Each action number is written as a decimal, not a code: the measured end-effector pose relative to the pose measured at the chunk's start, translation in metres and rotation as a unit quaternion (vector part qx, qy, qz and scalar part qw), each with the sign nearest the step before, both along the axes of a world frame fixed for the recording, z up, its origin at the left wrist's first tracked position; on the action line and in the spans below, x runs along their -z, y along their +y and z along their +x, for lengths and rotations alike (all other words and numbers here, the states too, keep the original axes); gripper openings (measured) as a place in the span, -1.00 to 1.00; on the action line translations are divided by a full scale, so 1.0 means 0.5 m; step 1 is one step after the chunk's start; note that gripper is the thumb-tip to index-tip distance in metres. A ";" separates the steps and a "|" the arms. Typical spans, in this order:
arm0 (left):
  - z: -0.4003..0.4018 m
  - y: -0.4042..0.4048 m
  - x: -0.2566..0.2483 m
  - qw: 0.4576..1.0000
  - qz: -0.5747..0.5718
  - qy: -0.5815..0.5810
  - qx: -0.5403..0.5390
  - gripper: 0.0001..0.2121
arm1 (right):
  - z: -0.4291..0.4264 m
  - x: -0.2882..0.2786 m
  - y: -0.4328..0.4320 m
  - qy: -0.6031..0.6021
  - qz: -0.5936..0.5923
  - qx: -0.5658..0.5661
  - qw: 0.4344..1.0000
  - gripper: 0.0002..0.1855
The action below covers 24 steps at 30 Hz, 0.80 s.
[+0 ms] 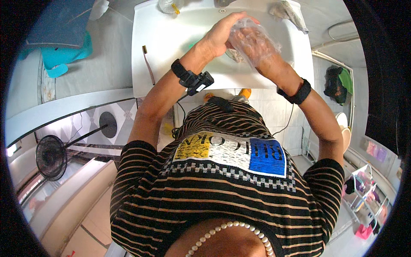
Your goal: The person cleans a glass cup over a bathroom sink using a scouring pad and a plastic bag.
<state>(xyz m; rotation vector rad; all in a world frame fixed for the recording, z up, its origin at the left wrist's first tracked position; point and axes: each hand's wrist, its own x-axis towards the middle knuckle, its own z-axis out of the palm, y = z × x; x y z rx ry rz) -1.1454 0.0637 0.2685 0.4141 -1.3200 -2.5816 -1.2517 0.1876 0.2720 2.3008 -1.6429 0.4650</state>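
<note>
Both hands are over the white washbasin (154,25). A thin, clear plastic glove or bag (245,27) covers my right hand (257,46) and is wrinkled around it. My left hand (216,37) is bare, with its fingers and thumb around the plastic at the right hand's finger end. The right fingers are blurred by the plastic, so their pose is hard to make out. Beneath the hands, a pale crumpled cloth (235,56) shows in the basin. A small green thing (192,44) is mostly hidden behind my left wrist.
A toothbrush (148,66) lies on the basin's left rim. At the back are a clear container (168,5) with a yellow part and a grey cloth (289,14) draped over the right edge. A standing fan (51,157) is at left; a filled white rack (366,192) is at right.
</note>
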 end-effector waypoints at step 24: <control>-0.009 0.022 0.055 0.994 -0.003 -0.066 -0.085 -0.74 | 0.007 0.015 -0.022 -0.063 0.023 -0.077 0.995 -0.76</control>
